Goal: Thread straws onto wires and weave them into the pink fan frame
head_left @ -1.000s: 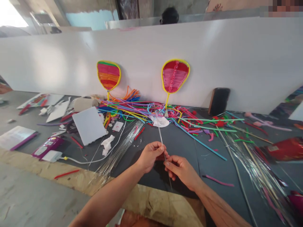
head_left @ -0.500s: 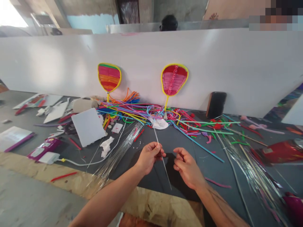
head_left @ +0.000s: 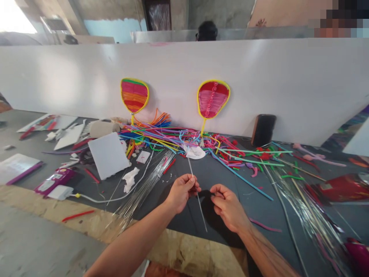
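Observation:
My left hand is closed, its thumb and fingers pinching a thin, straight metal wire. The wire slants across the front of the dark table, its upper end reaching toward a crumpled white tissue. Just to the right, my right hand is curled with its thumb and index finger drawn together. Whatever may be between those fingertips is too small to make out. A bundle of similar wires lies left of my left hand.
Pipe cleaners are heaped along the white board, where two yellow-rimmed fan shapes lean. A phone stands at right, near a red can. A white square and purple device lie left.
My right hand's thumb and index finger have come closer together, and the hand has dipped slightly. The left hand keeps its pinch on the wire, whose lower end has swung slightly left.

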The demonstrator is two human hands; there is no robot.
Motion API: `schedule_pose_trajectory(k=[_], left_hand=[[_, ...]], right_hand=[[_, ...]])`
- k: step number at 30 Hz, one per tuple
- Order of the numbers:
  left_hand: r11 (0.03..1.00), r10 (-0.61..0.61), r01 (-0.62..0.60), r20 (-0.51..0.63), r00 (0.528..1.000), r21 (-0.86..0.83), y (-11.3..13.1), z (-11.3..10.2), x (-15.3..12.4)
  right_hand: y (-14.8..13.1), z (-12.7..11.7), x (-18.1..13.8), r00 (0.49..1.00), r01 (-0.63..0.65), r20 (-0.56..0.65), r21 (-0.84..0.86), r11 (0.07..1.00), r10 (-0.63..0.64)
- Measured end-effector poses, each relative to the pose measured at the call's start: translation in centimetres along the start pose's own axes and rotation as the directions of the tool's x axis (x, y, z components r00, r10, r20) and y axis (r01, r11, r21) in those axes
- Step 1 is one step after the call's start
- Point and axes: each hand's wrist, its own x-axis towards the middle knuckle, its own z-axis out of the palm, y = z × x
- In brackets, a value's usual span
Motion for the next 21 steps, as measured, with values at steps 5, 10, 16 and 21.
schedule_pose_trajectory(k=[5, 10, 16, 21], left_hand=[[1.000, -0.006, 0.006, 0.001, 1.000, -0.004, 0.1, 0.0, -0.1], [1.000, -0.019, 0.019, -0.006, 1.000, 0.005, 0.0, 0.0, 0.0], [1.000, -0.021, 0.021, 0.003, 1.000, 0.013, 0.0, 0.0, 0.0], [0.999, -0.021, 0.021, 0.017, 1.000, 0.031, 0.0, 0.1, -0.2]], right_hand=[[0.0, -0.1, 0.0, 1.000, 0.001, -0.001, -0.011, 1.000, -0.001], [0.0, -0.1, -0.1, 1.000, 0.000, -0.006, -0.038, 0.999, 0.000], [-0.1, -0.6, 0.2, 0.999, 0.020, 0.046, -0.086, 0.996, -0.017], [-1.9, -0.9, -1.2, 0.961, 0.162, 0.240, -0.089, 0.983, -0.136]])
